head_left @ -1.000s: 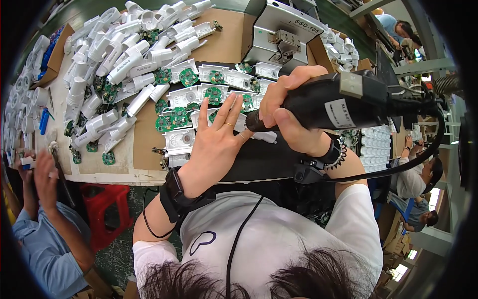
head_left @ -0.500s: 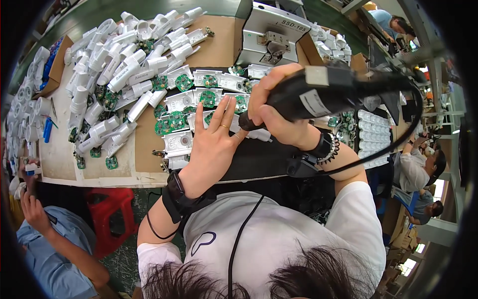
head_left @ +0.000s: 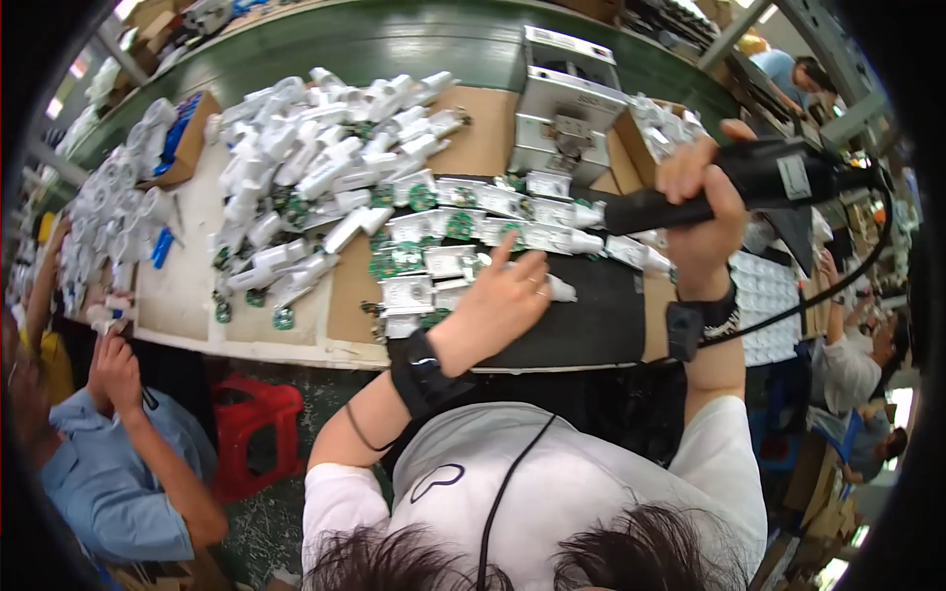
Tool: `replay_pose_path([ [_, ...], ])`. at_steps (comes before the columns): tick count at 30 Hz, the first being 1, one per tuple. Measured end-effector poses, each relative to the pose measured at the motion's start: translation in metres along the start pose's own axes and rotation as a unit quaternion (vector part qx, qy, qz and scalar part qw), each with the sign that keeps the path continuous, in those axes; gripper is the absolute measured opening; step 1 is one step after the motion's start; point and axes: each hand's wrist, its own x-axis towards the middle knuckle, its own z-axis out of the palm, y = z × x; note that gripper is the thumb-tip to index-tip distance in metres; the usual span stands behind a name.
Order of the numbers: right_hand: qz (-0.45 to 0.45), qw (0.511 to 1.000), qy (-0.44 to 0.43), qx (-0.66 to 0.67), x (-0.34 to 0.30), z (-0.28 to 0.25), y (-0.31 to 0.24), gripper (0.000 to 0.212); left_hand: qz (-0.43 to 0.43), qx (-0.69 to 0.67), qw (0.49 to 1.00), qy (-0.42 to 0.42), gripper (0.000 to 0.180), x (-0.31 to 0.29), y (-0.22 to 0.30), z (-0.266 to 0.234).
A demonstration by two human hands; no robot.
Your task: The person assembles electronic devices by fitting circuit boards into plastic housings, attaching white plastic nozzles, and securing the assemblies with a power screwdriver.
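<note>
My right hand (head_left: 705, 212) is wrapped round a black electric screwdriver (head_left: 764, 177), its narrow end pointing left over the rows of parts. A cord hangs from its back end. My left hand (head_left: 500, 300) is over the near part of these rows, index finger stretched toward a green circuit board (head_left: 460, 226) row and the other fingers loosely bent. Whether that fingertip presses on a part cannot be made out. White plastic housing shells (head_left: 451, 263), several with green boards in them, lie side by side on a black mat (head_left: 591, 315). My left hand hides some shells.
A heap of white plastic handles (head_left: 325, 163) with boards covers the left. Behind the rows stands a silver metal machine (head_left: 564, 103). White parts in rows (head_left: 767, 295) lie at right. A red stool (head_left: 258, 433) and a co-worker in blue (head_left: 108, 473) are at left.
My right hand has moved right with the screwdriver, away from my left hand. My left hand's spread fingers have partly curled, leaving the index finger extended. The whole view has shifted.
</note>
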Motion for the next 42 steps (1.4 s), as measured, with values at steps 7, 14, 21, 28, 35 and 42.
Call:
replay_pose_path([
  [7,-0.001,0.999,0.034,0.003,-0.004,-0.016,0.003,0.043,0.03,-0.172,0.979,0.102,0.019,-0.007,0.005,-0.037],
  [14,0.013,0.999,0.043,0.003,-0.001,-0.014,0.01,0.046,-0.326,-0.147,0.82,0.447,0.036,-0.088,-0.099,-0.104],
  [21,0.02,0.999,0.048,-0.006,0.001,-0.008,0.011,0.045,-0.469,0.201,0.796,0.325,0.03,-0.203,-0.249,-0.12],
  [28,0.0,0.997,0.053,-0.062,0.016,-0.02,0.005,0.045,-0.558,0.016,0.794,0.242,0.027,-0.336,-0.31,-0.102],
  [35,0.008,0.985,0.089,-0.147,0.016,-0.054,-0.007,0.044,-0.366,-0.037,0.886,0.283,0.028,-0.064,-0.098,-0.109],
  [42,0.036,0.987,0.073,-0.141,0.014,-0.051,-0.007,0.047,-0.093,-0.167,0.977,0.093,0.039,0.052,0.069,-0.018],
])
